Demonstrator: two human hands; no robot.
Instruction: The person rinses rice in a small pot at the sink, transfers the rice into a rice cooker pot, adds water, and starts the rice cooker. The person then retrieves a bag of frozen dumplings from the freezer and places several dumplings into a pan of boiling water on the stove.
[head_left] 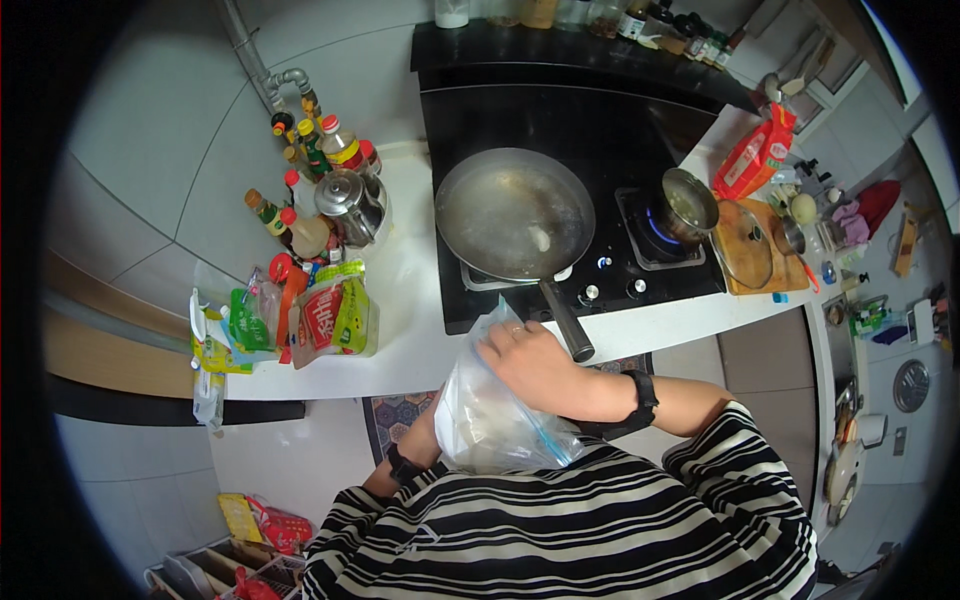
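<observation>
I hold a clear zip bag (490,420) with pale contents against my front, above the counter's near edge. My left hand (428,432) supports it from the left and below, its fingers mostly hidden behind the plastic. At the bag's mouth is my right hand (535,365), fingers curled down inside; their tips, and whatever they grip, are out of sight. Just beyond the bag, a wide frying pan (490,215) stands on the left burner, its handle (566,322) pointing toward me, close by my right hand. One small whitish piece (540,238) lies in the pan.
A small pot (688,205) sits over a blue flame on the right burner of the black stove (560,120). Right of it are a cutting board (755,225) with a glass lid and a red bag (757,155). Bottles, a metal kettle (348,205) and food packets (335,315) crowd the left.
</observation>
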